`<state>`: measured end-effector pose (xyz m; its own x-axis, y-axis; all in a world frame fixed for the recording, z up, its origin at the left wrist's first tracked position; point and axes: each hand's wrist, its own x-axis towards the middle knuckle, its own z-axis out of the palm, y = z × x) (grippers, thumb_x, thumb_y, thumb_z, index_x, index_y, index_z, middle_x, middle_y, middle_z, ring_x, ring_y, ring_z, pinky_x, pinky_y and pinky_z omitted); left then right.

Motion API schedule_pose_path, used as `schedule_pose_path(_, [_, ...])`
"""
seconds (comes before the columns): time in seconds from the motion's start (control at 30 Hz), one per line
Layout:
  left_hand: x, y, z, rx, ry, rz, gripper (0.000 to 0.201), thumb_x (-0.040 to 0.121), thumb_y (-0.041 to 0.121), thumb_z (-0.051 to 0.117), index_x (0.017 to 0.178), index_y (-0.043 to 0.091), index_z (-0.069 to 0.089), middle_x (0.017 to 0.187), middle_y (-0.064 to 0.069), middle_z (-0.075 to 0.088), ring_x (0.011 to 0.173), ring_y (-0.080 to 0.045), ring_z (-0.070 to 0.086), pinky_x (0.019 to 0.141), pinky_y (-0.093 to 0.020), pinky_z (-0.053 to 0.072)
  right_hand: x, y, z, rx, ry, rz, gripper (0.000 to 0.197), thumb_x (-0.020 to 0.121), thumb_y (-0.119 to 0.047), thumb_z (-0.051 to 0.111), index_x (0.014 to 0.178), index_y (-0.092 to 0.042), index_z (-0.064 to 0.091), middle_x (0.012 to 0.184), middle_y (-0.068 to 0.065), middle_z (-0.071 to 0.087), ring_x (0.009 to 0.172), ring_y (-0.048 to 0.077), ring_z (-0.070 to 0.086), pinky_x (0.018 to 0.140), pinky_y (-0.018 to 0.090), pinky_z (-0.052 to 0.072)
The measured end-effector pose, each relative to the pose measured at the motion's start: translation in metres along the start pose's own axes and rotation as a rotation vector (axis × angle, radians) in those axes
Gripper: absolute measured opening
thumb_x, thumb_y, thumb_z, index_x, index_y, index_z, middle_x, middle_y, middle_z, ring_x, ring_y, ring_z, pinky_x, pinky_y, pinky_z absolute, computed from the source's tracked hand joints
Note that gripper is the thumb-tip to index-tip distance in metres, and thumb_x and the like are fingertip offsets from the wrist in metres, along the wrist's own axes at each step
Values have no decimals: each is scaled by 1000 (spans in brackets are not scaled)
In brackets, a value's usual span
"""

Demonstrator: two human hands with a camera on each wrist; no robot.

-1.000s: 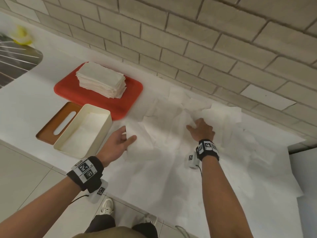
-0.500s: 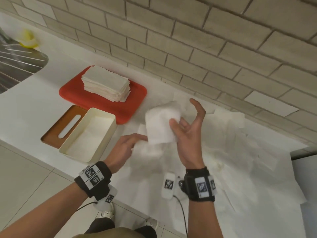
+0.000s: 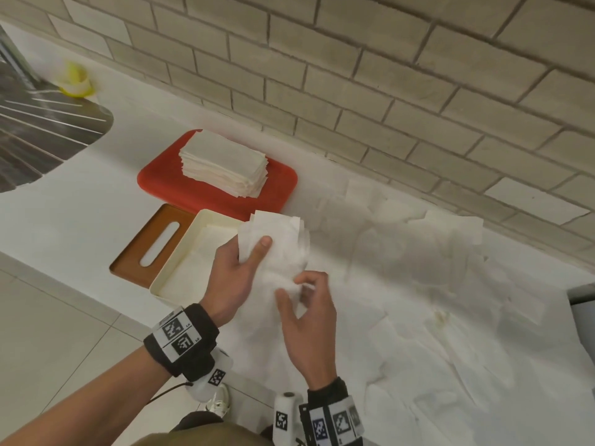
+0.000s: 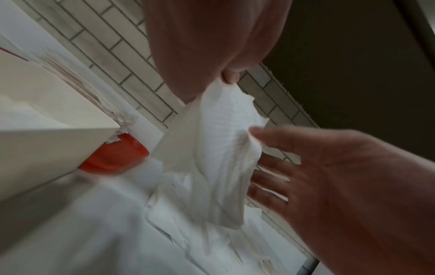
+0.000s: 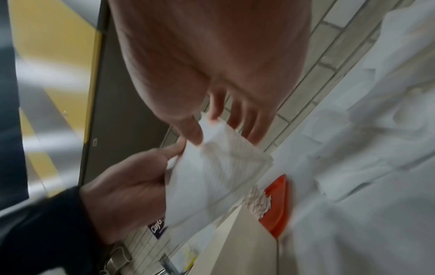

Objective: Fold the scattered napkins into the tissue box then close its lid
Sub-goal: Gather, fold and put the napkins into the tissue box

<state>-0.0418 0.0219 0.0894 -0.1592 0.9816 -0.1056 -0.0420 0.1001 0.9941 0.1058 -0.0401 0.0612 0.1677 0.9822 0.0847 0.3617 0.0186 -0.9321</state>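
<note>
A white napkin (image 3: 283,243) hangs in the air between both hands, just right of the open cream tissue box (image 3: 180,278). My left hand (image 3: 244,268) grips its upper part with the thumb on top; the napkin (image 4: 216,148) shows below that hand in the left wrist view. My right hand (image 3: 306,304) pinches the lower edge of the napkin (image 5: 216,171) between thumb and forefinger. The box's brown slotted lid (image 3: 151,243) lies flat beside it on the left. Many loose napkins (image 3: 434,284) lie scattered over the counter to the right.
A red tray (image 3: 280,185) with a stack of folded napkins (image 3: 225,169) sits behind the box by the brick wall. A metal sink drainer (image 3: 42,130) and a yellow object (image 3: 75,80) are far left. The counter edge (image 3: 96,278) runs near my body.
My right hand lifted a napkin off the counter and brought it toward the box. My left hand came up from the counter and took hold of its upper part; both hands now hold it.
</note>
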Motion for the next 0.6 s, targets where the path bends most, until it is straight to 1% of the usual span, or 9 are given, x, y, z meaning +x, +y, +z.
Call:
schedule_pose_path(0.07, [-1, 4, -14, -16, -10, 0, 22, 107, 35, 62, 119, 22, 75, 112, 4, 82, 104, -19, 79, 92, -50, 64, -1, -6, 16, 3, 118, -75, 46, 99, -35, 75, 126, -35, 39, 135, -8, 50, 126, 19, 57, 102, 35, 52])
schedule_pose_path(0.1, [-2, 7, -20, -21, -18, -4, 26, 107, 38, 61, 123, 23, 74, 114, 6, 81, 106, -18, 78, 93, -49, 64, 0, -10, 24, 45, 110, -94, 50, 101, -33, 73, 129, -38, 32, 141, -9, 46, 131, 20, 55, 103, 36, 52])
schedule_pose_path(0.13, [-1, 9, -26, -14, -30, -7, 29, 107, 40, 59, 127, 24, 71, 117, 8, 80, 108, -17, 77, 94, -48, 64, 2, -14, 33, 121, 58, -91, 51, 104, -25, 70, 129, -39, 27, 142, -12, 47, 130, 18, 58, 100, 35, 55])
schedule_pose_path(0.2, [1, 12, -40, 17, -76, -1, 29, 106, 40, 61, 132, 27, 68, 121, 9, 78, 113, -16, 75, 98, -48, 63, 2, -23, 52, 182, -78, -82, 51, 107, -9, 60, 124, -39, 23, 129, -11, 56, 111, 11, 68, 85, 26, 59])
schedule_pose_path(0.3, [18, 12, -63, 78, -86, 52, 31, 106, 34, 65, 137, 26, 62, 126, 8, 75, 117, -16, 73, 102, -52, 60, 5, -33, 81, 207, -76, -53, 53, 108, -5, 58, 129, -37, 22, 125, 0, 63, 105, 17, 73, 83, 33, 64])
schedule_pose_path(0.37, [38, 11, -84, 169, -47, 114, 38, 106, 32, 66, 142, 27, 53, 132, 9, 68, 120, -15, 69, 103, -52, 59, 6, -35, 95, 269, -70, 27, 56, 106, -6, 61, 136, -37, 25, 125, 4, 69, 105, 18, 75, 85, 34, 65])
schedule_pose_path(0.47, [67, 11, -116, 347, -87, 219, 58, 104, 20, 69, 151, 36, 39, 146, 4, 58, 127, -21, 63, 103, -48, 58, 13, -33, 116, 104, -129, 63, 43, 104, -4, 61, 129, -37, 51, 118, -2, 74, 103, 9, 72, 88, 26, 59])
schedule_pose_path(0.53, [81, 13, -132, 509, -68, 233, 67, 102, 13, 70, 155, 37, 36, 149, 5, 57, 125, -17, 62, 99, -30, 55, 23, -31, 134, -30, -208, 138, 35, 105, -3, 60, 129, -28, 59, 127, 2, 72, 116, 14, 69, 101, 30, 57])
schedule_pose_path(0.6, [91, 13, -144, 674, -23, 272, 57, 101, 10, 70, 148, 33, 48, 145, 3, 59, 121, -15, 61, 92, -21, 50, 32, -33, 151, -122, -334, 293, 36, 106, -5, 58, 139, -17, 55, 140, 9, 65, 130, 25, 64, 111, 34, 53])
